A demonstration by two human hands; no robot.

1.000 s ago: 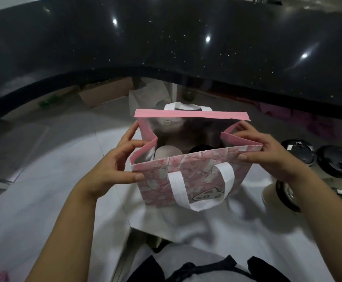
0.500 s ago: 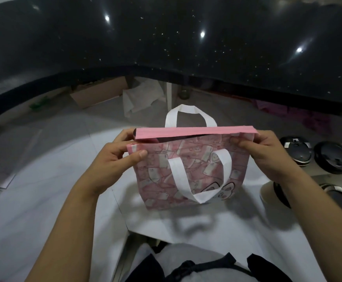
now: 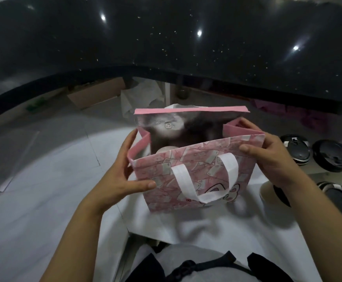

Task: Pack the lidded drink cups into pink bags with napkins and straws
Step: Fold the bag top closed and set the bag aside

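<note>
We see a glossy black speckled stone counter [image 3: 186, 47] curving across the top, catching three bright light spots. Beneath it lie grey floor tiles [image 3: 54, 127], a brown cardboard box [image 3: 96, 94] and crumpled white paper [image 3: 143, 96].

One pink bag [image 3: 186, 169], two hands [image 3: 115, 180] [image 3: 274, 159], at least four black-lidded cups [image 3: 294, 148] [image 3: 332, 155] [image 3: 337, 195] [image 3: 267, 197], one cardboard box [image 3: 96, 94]

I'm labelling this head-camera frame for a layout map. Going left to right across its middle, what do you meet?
left hand → pink bag → right hand → first black-lidded cup → second black-lidded cup
</note>
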